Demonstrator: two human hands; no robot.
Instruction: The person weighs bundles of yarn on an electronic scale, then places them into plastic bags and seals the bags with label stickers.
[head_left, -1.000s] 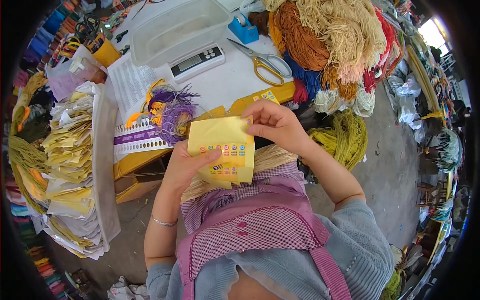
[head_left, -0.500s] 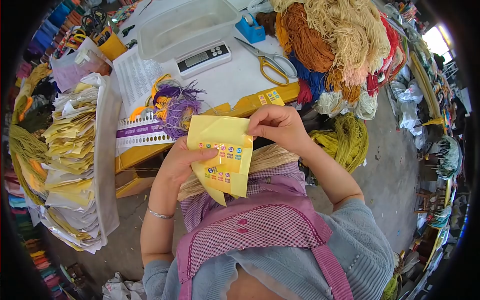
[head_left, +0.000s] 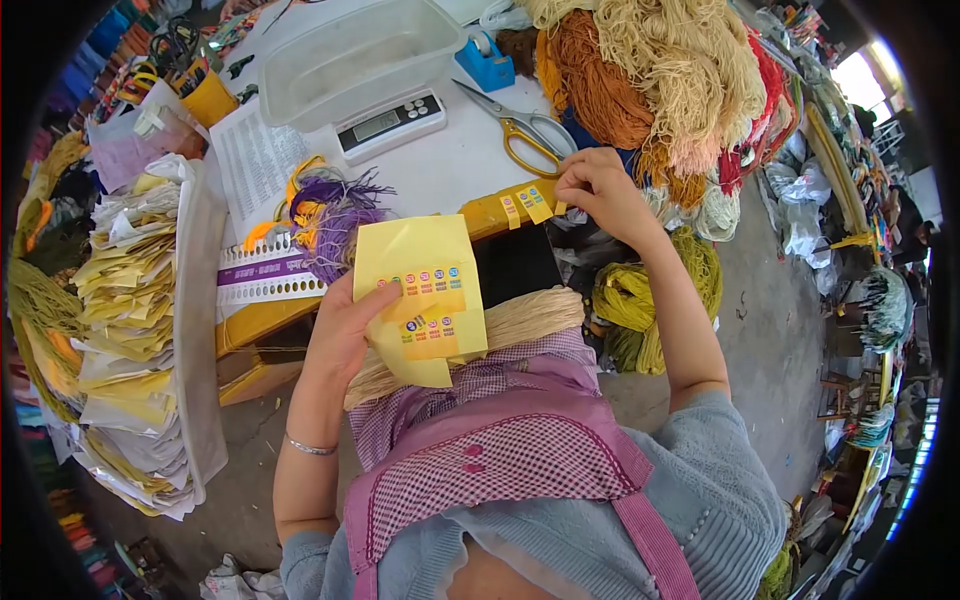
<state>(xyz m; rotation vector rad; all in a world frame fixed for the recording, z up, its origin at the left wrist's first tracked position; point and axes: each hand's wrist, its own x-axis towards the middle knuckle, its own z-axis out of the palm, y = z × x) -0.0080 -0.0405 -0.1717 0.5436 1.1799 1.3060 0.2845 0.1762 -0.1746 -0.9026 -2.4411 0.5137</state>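
Right hand [head_left: 605,195]: thumb and forefinger drawn nearly together, other fingers curled. A small yellow piece [head_left: 560,208] shows at the fingertips; cannot tell whether it is pinched or only touched. Change: 0.5 s ago this hand was at the upper right corner of the yellow sheet [head_left: 415,245]; now it is away from the sheet, above the table's yellow edge [head_left: 490,221], just beside the small printed labels [head_left: 528,205] stuck there.

Left hand [head_left: 345,320]: thumb on the front face, fingers behind, closed on the sheet's left side. Grip unchanged. Sheet is over the lap, bearing two rows of coloured labels; its whole right edge is now free.

Outward: pale yarn [head_left: 530,318] across the lap, below the sheet; purple yarn [head_left: 330,215] beyond the left hand; scissors [head_left: 530,145] near the right hand; scale [head_left: 390,125] farther back. Yarns, scissors and scale otherwise as before.
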